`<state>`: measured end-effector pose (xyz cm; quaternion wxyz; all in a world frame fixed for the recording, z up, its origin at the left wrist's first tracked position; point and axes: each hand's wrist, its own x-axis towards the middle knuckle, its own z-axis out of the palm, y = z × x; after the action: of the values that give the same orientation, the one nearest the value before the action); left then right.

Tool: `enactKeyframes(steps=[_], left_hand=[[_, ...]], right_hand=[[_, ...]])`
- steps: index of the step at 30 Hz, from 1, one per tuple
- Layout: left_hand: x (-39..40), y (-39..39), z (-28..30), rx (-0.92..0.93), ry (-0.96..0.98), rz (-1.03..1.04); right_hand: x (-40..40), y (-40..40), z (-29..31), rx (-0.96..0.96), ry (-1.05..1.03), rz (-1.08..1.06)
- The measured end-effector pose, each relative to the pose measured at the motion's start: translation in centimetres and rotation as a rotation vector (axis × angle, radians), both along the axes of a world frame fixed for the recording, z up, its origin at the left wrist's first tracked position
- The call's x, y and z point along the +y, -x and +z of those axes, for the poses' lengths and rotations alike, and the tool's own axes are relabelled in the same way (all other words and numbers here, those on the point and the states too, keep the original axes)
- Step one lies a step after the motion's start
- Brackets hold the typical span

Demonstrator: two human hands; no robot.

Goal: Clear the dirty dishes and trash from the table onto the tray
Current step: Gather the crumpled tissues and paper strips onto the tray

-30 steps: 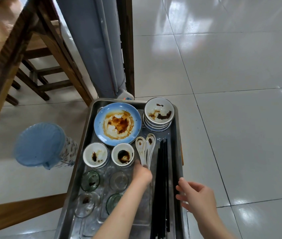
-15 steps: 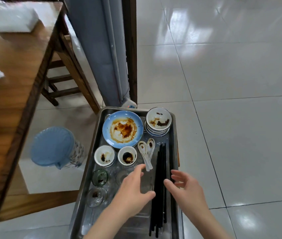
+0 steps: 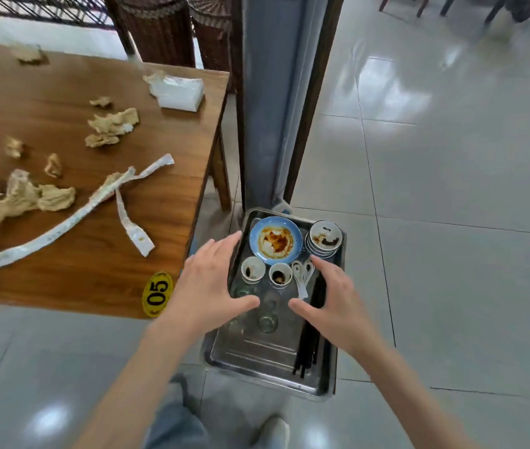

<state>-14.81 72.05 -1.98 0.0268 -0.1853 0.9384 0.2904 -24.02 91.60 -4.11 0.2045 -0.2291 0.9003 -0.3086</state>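
Both hands are hovering over the rectangular steel tray [image 3: 259,358] at lower centre of the frame; left hand [image 3: 207,281] and right hand [image 3: 331,298] are both spreading open, fingers relaxed, holding nothing. Tray is already carrying the blue sauce-stained plate [image 3: 275,240], stacked white bowls [image 3: 324,238], two small white cups [image 3: 252,269], white ceramic spoons [image 3: 302,275], black chopsticks [image 3: 312,335] and clear glasses [image 3: 267,322]. Dishes step is looking done. Crumpled brown napkins [image 3: 113,124], long white paper strips [image 3: 72,218] and a white tissue pack [image 3: 179,92] are lying on the wooden worktop [image 3: 63,280] at left. Next move is likely calling for reaching left to gather the trash.
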Motion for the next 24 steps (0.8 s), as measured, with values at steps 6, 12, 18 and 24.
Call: enactKeyframes(steps=[6, 12, 18, 24], left_hand=[[-6.3, -5.8, 6.0, 0.012, 0.012, 0.03], [-14.8, -12.1, 9.0, 0.0, 0.024, 0.022], [-22.6, -15.6, 10.9, -0.059, 0.075, 0.079], [-27.3, -16.9, 11.6, -0.048, 0.106, 0.125]], right_hand=[[-6.3, -3.9, 6.0, 0.093, -0.002, 0.068], [-14.7, -9.2, 9.5, 0.135, 0.007, 0.088], [-22.4, -12.5, 11.4, 0.167, -0.025, 0.116], [-27.8, -13.4, 11.1, 0.159, -0.069, 0.184]])
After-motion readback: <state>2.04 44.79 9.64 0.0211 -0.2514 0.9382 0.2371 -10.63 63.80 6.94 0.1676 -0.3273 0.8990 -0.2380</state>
